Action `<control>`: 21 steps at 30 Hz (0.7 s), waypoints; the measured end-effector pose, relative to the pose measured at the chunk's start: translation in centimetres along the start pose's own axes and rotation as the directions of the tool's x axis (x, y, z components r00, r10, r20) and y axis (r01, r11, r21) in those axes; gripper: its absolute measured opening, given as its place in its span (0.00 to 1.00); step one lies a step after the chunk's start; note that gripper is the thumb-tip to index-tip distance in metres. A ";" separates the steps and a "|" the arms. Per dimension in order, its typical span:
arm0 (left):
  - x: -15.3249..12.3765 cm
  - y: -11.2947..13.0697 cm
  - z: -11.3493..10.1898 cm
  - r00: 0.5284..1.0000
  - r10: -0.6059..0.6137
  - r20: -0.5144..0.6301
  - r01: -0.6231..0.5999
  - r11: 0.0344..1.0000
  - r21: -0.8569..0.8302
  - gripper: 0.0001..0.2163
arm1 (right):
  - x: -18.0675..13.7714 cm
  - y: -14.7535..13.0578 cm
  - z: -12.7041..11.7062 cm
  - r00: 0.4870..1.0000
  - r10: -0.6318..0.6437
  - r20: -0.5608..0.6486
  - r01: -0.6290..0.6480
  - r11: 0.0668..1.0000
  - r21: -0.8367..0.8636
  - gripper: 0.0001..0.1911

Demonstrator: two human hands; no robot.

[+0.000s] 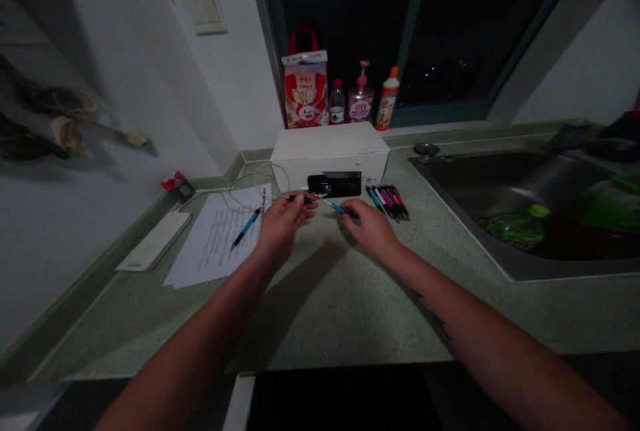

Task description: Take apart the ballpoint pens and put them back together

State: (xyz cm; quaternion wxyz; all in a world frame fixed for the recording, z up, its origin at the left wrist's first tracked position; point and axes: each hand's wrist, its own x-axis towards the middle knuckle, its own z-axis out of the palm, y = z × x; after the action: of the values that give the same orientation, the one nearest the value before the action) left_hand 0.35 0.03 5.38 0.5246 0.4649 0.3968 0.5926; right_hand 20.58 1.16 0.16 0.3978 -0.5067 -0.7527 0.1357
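Blue pen piece in pinched right hand

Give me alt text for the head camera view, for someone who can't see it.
A person's left hand holds a black pen part and the right hand a blue pen part over a counter. Beyond them are a phone, a white box and a row of pens; printed sheets with a blue pen on top lie left, a sink right.

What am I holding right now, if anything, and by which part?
Your left grip pinches a dark pen piece, seemingly around its middle; your right grip holds a blue pen piece by its right end.
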 end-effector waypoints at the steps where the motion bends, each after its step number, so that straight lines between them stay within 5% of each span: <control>1: 0.6 -0.8 0.0 0.999 -0.032 -0.011 0.032 0.998 -0.054 0.11 | 0.0 -0.1 -0.1 1.000 -0.006 0.016 0.006 1.000 -0.029 0.11; 9: 0.9 -2.7 -1.5 0.991 -0.135 -0.024 0.130 0.979 -0.155 0.09 | -0.2 -0.1 -0.3 0.997 0.016 0.079 -0.007 0.993 -0.119 0.12; 21: 0.6 -2.7 -1.5 0.998 -0.065 -0.001 0.064 0.996 0.065 0.13 | -0.5 -0.3 -0.4 0.996 0.005 0.093 0.010 0.987 -0.161 0.13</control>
State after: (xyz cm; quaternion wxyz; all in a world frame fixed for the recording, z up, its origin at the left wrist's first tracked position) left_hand -0.47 0.99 2.54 0.5281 0.4690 0.4305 0.5620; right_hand 20.75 0.54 0.35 0.3199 -0.5294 -0.7797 0.0973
